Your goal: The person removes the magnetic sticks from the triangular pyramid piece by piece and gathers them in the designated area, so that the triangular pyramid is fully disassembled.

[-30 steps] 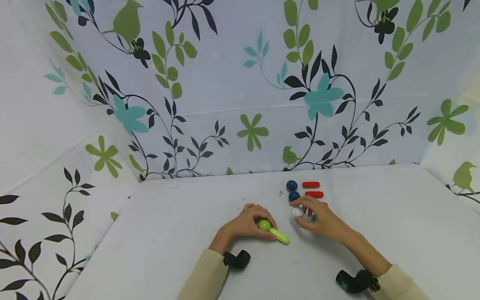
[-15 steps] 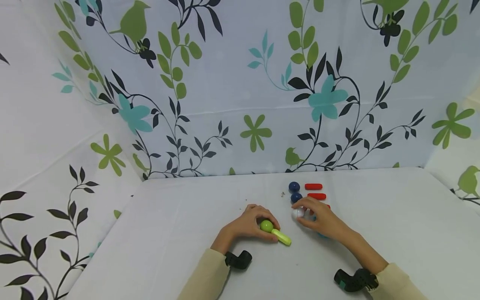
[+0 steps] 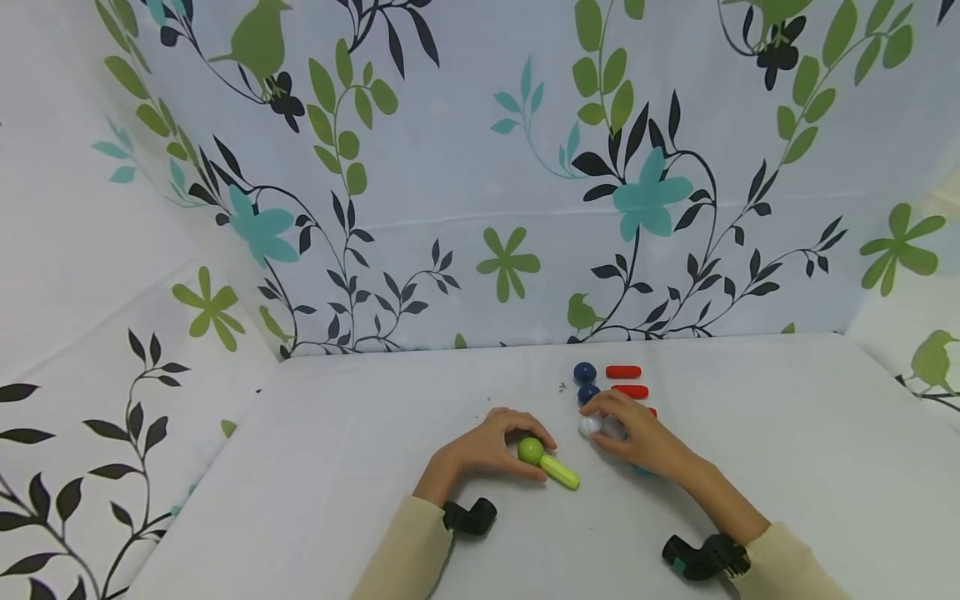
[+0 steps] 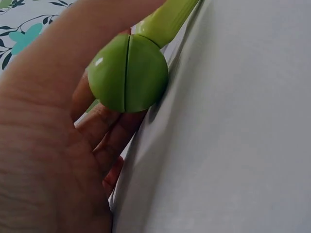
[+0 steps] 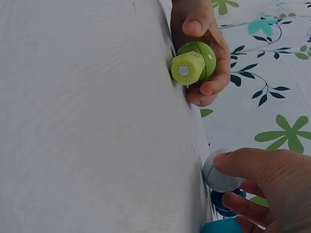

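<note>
- The green ball [image 3: 529,450] is gripped by the left hand [image 3: 491,446], fingers and thumb curled round it, on the white table [image 3: 337,467] a little left of centre.
- A green stick [image 3: 561,472] is seen joined to that ball, jutting toward the right hand's side and lying on the cloth.
- In the left wrist view the ball's seam is shown upright, the ball pressed against the table surface.
- The white ball [image 3: 590,425] is pinched by the right hand [image 3: 633,433], fingertips curled over it, just right of the green piece.
- A light blue piece [image 5: 221,226] is glimpsed under that hand; its shape cannot be told.
- Two dark blue balls [image 3: 584,372] and red sticks [image 3: 623,372] are lined up just behind the right hand.
</note>
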`<action>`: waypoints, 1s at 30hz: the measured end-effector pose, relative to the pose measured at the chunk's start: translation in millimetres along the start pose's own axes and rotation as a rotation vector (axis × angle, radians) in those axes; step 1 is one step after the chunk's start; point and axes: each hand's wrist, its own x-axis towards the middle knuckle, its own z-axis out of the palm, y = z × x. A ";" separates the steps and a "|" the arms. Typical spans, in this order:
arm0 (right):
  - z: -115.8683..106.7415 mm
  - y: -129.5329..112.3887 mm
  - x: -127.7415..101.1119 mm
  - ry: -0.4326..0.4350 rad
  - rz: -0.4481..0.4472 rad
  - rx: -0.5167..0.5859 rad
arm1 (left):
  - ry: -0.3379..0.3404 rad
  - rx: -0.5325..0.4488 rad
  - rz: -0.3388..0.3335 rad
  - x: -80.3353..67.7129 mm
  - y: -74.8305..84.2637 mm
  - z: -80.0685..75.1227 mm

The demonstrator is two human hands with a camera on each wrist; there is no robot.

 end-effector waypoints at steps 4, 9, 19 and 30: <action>2.8 -0.2 -1.4 0.000 0.012 -0.012 | -0.014 -0.034 0.074 -2.8 -2.8 -0.3; 3.2 -0.4 -2.4 0.031 0.017 -0.034 | -0.021 -0.037 0.026 -3.7 -1.7 -0.6; -0.3 1.9 1.2 0.055 0.007 -0.020 | 0.003 -0.022 -0.060 -1.2 2.8 -2.3; -1.3 -1.0 1.8 0.055 0.011 -0.027 | -0.001 0.014 -0.030 -1.1 2.1 -1.6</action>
